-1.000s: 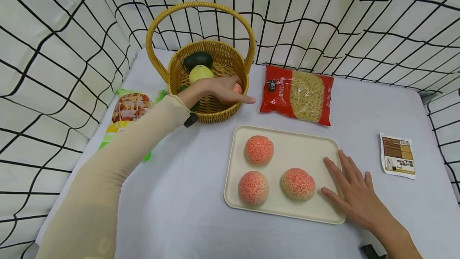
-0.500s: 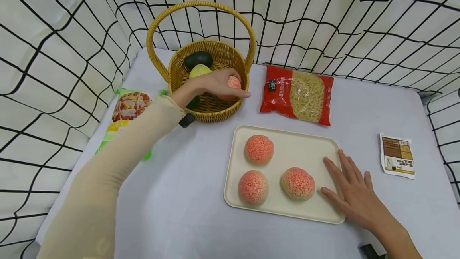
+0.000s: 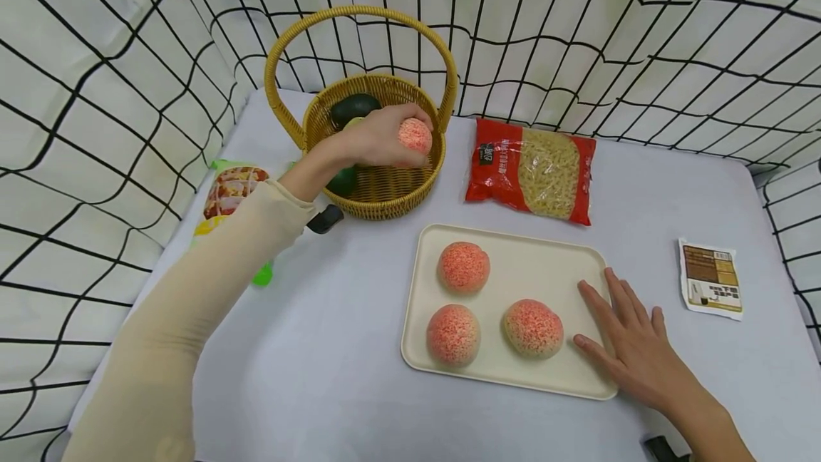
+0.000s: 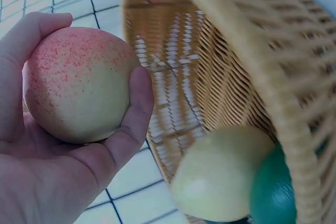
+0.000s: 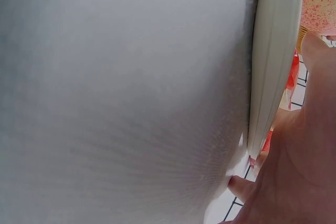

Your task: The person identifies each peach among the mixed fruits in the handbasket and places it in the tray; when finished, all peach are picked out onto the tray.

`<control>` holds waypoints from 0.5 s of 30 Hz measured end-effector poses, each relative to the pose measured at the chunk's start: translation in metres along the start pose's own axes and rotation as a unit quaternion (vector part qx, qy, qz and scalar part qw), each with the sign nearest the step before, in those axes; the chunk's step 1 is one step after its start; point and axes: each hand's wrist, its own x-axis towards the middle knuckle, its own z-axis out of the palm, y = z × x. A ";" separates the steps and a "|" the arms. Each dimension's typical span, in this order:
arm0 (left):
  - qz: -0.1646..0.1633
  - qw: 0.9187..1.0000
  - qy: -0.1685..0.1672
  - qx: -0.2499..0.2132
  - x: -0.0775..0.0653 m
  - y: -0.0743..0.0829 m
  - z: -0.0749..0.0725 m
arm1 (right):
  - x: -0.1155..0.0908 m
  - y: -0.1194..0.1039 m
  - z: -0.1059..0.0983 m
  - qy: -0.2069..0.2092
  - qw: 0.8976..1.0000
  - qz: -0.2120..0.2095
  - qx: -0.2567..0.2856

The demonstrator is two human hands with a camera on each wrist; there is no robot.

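My left hand (image 3: 383, 135) grips a pink-speckled peach (image 4: 81, 85), fingers and thumb curled around its sides, over the wicker basket (image 3: 385, 207). Inside that basket lie a dark green avocado-shaped fruit (image 3: 354, 110), a green one (image 3: 343, 181) and a pale yellow-green round fruit (image 4: 223, 174), which the hand mostly covers in the head view. On the cream tray (image 3: 513, 244) sit three more peaches: one at the back left (image 3: 464, 267), one at the front left (image 3: 453, 335), one further right (image 3: 534, 329). My right hand (image 3: 635, 344) rests with spread fingers on the tray's right edge.
Right of the basket lies a red bag of pasta (image 3: 531, 171). A small brown-and-white packet (image 3: 710, 278) is at the far right. Beneath the left sleeve a green food bag (image 3: 234, 191) is partly hidden. Black wire netting (image 3: 532, 41) over white cloth borders the table.
My left hand has lifted the peach up from inside the basket, its thumb folding in around it, and the forearm has drawn slightly back left. The right hand stays still.
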 end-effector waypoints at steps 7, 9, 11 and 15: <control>0.040 0.999 -0.016 0.008 -0.005 0.021 0.014 | 0.000 0.001 0.000 -0.003 1.000 0.003 -0.002; 0.054 0.998 -0.023 0.010 -0.005 0.028 0.020 | 0.000 0.001 0.000 0.000 1.000 0.003 -0.002; 0.070 0.997 -0.031 0.010 -0.005 0.034 0.026 | 0.001 0.001 0.000 -0.002 1.000 0.004 -0.001; 0.091 0.994 -0.052 0.011 -0.006 0.047 0.039 | 0.001 0.000 0.000 0.001 1.000 0.003 -0.001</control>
